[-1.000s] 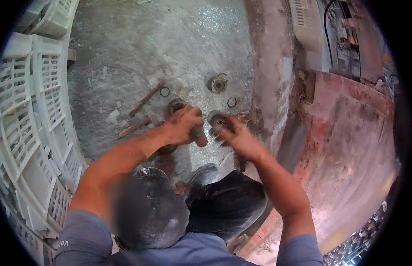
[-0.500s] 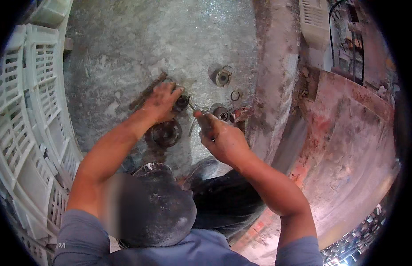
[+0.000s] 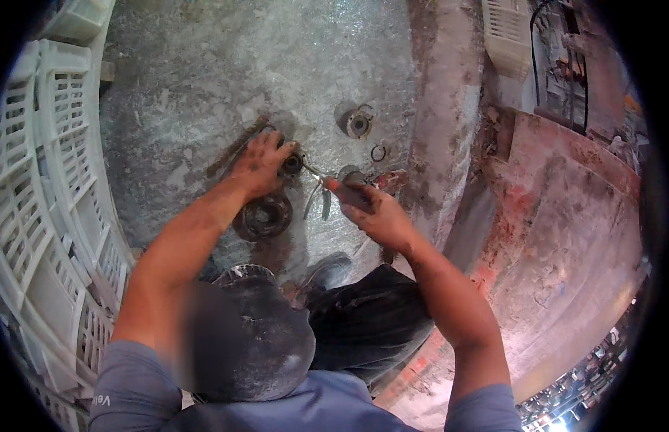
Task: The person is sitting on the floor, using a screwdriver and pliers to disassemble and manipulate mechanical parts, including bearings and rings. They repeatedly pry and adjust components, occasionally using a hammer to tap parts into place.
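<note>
My left hand [image 3: 261, 167] is closed round the edge of a small round metal part [image 3: 292, 164] with a dark bore, steadying it on the floor. My right hand [image 3: 381, 216] grips a screwdriver [image 3: 349, 194] with a dark, orange-ended handle. Its thin shaft reaches left to the rim of the round part; exactly where the tip touches cannot be made out. Just below my left hand lies a larger dark metal ring [image 3: 266, 216]. A long rusty bar [image 3: 237, 147] lies beyond my left fingers. Beneath the screwdriver, thin dark pieces [image 3: 326, 205] rest on the floor.
Beyond my right hand are a round bearing-like part [image 3: 359, 126] and a small thin ring [image 3: 378, 153]. A reddish object [image 3: 392, 180] is partly hidden behind that hand. White slatted crates [image 3: 71, 144] line the left; a large dusty, red-stained metal panel [image 3: 564, 237] rises at right.
My right hand has drawn slightly right and down with the screwdriver, showing more of the shaft. My left hand keeps its hold on the round part.
</note>
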A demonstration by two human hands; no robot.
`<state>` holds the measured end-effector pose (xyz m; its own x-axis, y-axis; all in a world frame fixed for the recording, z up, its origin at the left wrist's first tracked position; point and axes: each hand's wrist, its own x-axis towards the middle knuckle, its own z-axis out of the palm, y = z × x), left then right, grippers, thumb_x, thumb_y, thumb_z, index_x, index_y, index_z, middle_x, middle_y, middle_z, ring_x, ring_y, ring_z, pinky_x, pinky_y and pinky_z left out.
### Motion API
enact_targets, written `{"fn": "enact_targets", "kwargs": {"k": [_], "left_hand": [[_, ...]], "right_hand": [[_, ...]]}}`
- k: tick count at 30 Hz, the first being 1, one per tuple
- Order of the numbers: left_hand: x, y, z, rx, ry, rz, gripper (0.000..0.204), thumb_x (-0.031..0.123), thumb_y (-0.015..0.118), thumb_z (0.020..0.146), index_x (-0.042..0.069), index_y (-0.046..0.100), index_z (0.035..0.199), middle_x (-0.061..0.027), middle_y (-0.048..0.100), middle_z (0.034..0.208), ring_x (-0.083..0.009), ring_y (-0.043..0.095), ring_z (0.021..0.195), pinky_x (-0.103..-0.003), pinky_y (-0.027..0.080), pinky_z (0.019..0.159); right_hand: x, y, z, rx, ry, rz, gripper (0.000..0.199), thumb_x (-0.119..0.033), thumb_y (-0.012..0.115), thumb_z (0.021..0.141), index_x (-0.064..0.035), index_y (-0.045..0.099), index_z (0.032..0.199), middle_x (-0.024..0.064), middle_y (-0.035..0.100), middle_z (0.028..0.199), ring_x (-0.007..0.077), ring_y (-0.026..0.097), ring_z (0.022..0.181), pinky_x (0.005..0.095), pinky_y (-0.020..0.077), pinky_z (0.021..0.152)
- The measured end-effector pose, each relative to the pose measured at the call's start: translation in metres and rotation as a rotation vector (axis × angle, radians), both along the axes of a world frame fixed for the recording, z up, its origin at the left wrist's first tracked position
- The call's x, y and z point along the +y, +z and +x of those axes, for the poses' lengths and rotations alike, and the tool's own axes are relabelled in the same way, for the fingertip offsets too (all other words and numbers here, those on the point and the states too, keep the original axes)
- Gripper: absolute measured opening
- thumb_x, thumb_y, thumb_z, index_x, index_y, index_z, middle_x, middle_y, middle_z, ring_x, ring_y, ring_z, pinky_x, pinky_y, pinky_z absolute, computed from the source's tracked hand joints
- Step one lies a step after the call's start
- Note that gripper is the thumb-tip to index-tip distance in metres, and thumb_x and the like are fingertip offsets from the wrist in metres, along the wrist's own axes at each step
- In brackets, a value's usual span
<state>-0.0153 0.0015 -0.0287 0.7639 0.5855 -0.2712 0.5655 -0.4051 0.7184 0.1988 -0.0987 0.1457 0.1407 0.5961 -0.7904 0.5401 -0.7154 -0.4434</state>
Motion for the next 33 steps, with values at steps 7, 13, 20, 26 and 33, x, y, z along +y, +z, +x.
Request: {"fn": "enact_targets", "kwargs": {"k": [7,13,20,26,33], "left_hand": [[0.011,0.041,0.002,0.084,0.049,-0.154,0.070,0.030,0.079,0.073,0.013,0.051,0.135,-0.0178,0.041,0.143,-0.0378,0.041,0.131,-0.045,0.035,0.109],[0.008,0.082,0.007,-0.647,0.568,-0.999,0.033,0.016,0.066,0.092,0.000,0.061,0.120,-0.0078,0.068,0.104,-0.0164,0.064,0.095,-0.029,0.052,0.082],[0.024,0.114,0.019,-0.720,0.706,-0.856,0.025,0.012,0.066,0.092,-0.001,0.064,0.113,-0.0050,0.068,0.094,-0.0107,0.062,0.081,-0.026,0.052,0.069],[0.025,0.128,0.022,-0.687,0.709,-0.821,0.021,0.012,0.068,0.090,0.000,0.066,0.106,-0.0043,0.067,0.098,-0.0124,0.060,0.090,-0.028,0.049,0.080],[0.042,0.106,0.024,-0.446,0.692,-0.950,0.014,0.014,0.063,0.089,0.003,0.068,0.097,-0.0002,0.063,0.080,-0.0093,0.055,0.070,-0.028,0.045,0.064]], "right_hand": [[-0.010,0.005,0.028,0.299,-0.351,-0.228,0.058,-0.027,0.066,0.092,-0.0043,0.045,0.141,0.0035,0.060,0.110,0.0096,0.056,0.084,0.0266,0.0483,0.067],[-0.012,0.024,0.030,0.449,-0.467,-0.069,0.066,-0.031,0.070,0.090,-0.0060,0.040,0.143,0.0051,0.059,0.117,0.0141,0.058,0.091,0.0292,0.0511,0.072],[-0.015,0.018,0.029,0.537,-0.408,0.038,0.066,-0.023,0.073,0.088,-0.0104,0.040,0.143,0.0052,0.059,0.120,0.0131,0.057,0.099,0.0289,0.0504,0.076],[-0.022,0.018,0.031,0.476,-0.370,0.113,0.061,-0.018,0.071,0.087,-0.0092,0.044,0.140,0.0037,0.061,0.116,0.0126,0.057,0.098,0.0278,0.0499,0.074],[-0.016,0.032,0.028,0.285,-0.256,0.164,0.055,-0.022,0.065,0.091,0.0019,0.045,0.136,0.0104,0.058,0.125,0.0180,0.054,0.112,0.0314,0.0437,0.097]]}}
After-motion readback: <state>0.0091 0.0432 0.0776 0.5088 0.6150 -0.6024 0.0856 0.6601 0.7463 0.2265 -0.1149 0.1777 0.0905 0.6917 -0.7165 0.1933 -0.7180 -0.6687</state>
